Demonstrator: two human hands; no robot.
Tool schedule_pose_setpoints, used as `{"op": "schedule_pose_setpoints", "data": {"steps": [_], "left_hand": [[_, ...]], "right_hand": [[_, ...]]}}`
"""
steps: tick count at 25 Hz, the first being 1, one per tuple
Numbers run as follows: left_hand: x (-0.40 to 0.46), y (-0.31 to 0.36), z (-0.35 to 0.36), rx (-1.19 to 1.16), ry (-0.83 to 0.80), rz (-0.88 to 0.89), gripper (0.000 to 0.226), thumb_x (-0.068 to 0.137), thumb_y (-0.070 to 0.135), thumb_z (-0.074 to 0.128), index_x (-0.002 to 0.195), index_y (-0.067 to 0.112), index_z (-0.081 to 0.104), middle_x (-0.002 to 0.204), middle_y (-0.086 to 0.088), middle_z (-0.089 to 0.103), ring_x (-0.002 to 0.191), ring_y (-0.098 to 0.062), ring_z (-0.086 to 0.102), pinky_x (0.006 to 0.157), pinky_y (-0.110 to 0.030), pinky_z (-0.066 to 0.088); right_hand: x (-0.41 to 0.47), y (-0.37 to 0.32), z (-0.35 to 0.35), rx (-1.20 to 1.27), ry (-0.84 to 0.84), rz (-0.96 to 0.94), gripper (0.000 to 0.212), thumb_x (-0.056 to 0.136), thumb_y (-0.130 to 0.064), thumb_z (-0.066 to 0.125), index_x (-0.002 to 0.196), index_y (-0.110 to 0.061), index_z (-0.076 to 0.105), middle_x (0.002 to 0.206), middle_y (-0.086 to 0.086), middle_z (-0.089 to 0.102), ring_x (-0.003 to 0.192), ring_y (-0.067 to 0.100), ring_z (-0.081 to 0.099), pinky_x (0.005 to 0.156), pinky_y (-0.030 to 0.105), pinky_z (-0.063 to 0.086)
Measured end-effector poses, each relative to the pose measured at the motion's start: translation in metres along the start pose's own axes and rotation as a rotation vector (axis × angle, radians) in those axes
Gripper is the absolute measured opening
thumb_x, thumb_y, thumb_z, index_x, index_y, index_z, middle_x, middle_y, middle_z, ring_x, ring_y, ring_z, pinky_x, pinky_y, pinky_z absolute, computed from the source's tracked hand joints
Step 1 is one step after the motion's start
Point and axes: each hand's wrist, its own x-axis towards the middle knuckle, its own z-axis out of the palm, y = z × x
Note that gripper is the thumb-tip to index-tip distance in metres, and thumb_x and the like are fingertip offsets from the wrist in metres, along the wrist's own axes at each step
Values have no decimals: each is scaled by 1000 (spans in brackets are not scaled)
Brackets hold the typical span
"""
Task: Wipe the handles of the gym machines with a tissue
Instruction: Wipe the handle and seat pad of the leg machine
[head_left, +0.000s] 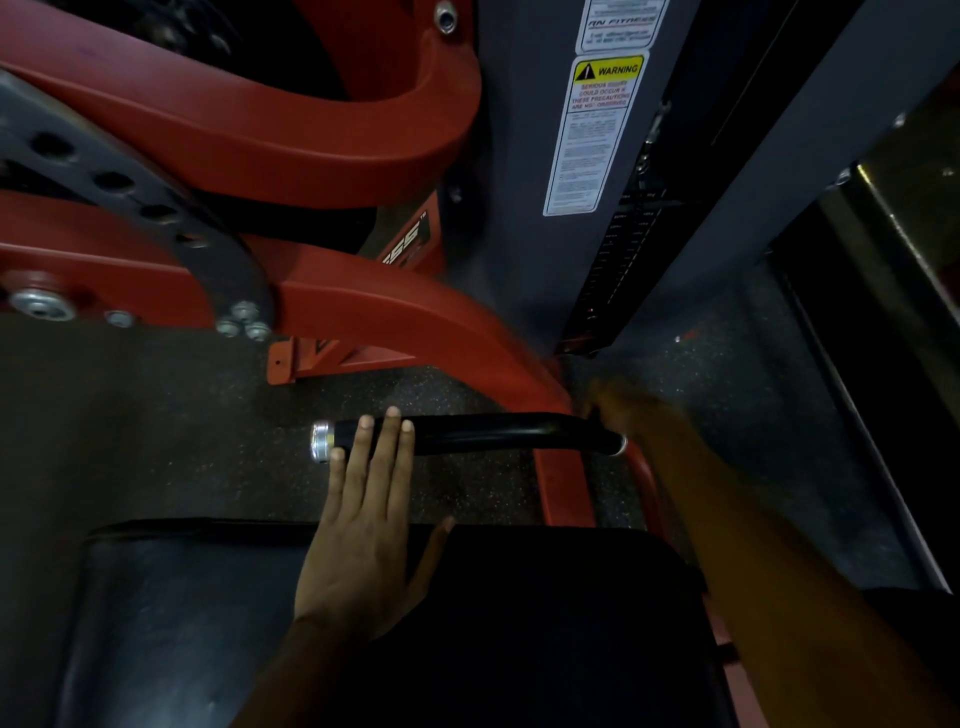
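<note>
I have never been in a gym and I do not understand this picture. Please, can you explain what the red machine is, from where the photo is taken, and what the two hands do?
The photo comes from a camera worn on a person's head, looking down at their own hands. The red frame belongs to a weight-training machine; the grey column behind it carries a warning sticker. The black bar with a silver end cap is the handle that a user pulls or pushes. The dark padded seat lies below, over a speckled floor.

The left hand is flat, its straight fingers lying over the handle near the cap. The right hand is at the handle's other end, but it is blurred, so I cannot tell what it holds. No tissue is clearly visible.
</note>
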Motion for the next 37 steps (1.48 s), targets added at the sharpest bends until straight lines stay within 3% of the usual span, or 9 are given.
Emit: {"op": "schedule_pose_setpoints", "data": {"steps": [6,11,14,16,20,23,27,32,37], "left_hand": [[0,0,1,5,-13,-3,87,89,58,34,149,1,7,159,-11,-1,147,-27,-3,117,-45,4],[0,1,0,25,-12,-1,86,89,58,33,149,0,8,159,-13,-1,146,-29,-2,116,-47,6],[2,1,0,34,-22,-3,87,89,58,34,149,0,7,159,-12,-2,146,-29,-3,116,-48,7],[1,0,1,32,-16,-10,87,89,58,34,149,1,7,159,-12,-2,146,-28,-3,116,-47,6],[-1,0,1,14,-4,-6,86,89,58,33,149,1,9,159,-12,0,147,-27,-2,117,-46,5],[1,0,1,25,-9,-5,86,89,58,32,149,1,9,159,-12,0,147,-28,-2,117,-46,5],[0,1,1,45,-10,-3,86,89,58,31,149,1,7,159,-12,-2,146,-28,-4,117,-46,4],[-1,1,1,48,-13,-2,86,89,58,30,149,0,7,159,-13,-2,146,-29,-5,116,-49,6],[1,1,1,41,-5,1,86,89,57,33,149,0,8,159,-13,-1,146,-29,-5,117,-49,6]], "right_hand": [[-21,-44,-36,134,-62,-299,22,84,-2,62,92,-17,75,78,-16,66,72,-4,60,74,17,50],[-9,-3,-11,-67,-52,-93,17,83,0,60,91,-10,71,98,11,71,73,14,60,70,26,46],[-10,18,7,-116,-3,27,20,87,0,56,105,2,66,106,20,66,94,29,64,76,30,45],[-16,20,20,-85,177,94,21,89,-4,56,108,1,65,105,19,67,95,30,65,77,28,47],[-68,-17,48,494,886,72,19,90,-19,63,74,-11,71,68,4,66,59,14,62,57,11,44],[-98,-63,78,607,992,33,11,81,-6,70,73,-11,63,75,2,60,63,14,57,57,15,44],[-88,-75,85,620,1124,42,20,72,7,65,59,-1,52,68,6,49,57,5,38,57,0,30],[-74,-57,91,639,1053,240,25,74,4,63,54,-3,50,60,12,53,52,21,49,50,26,38],[-54,-19,86,703,860,590,21,87,-9,59,78,8,68,81,25,67,78,33,65,64,28,44]]}}
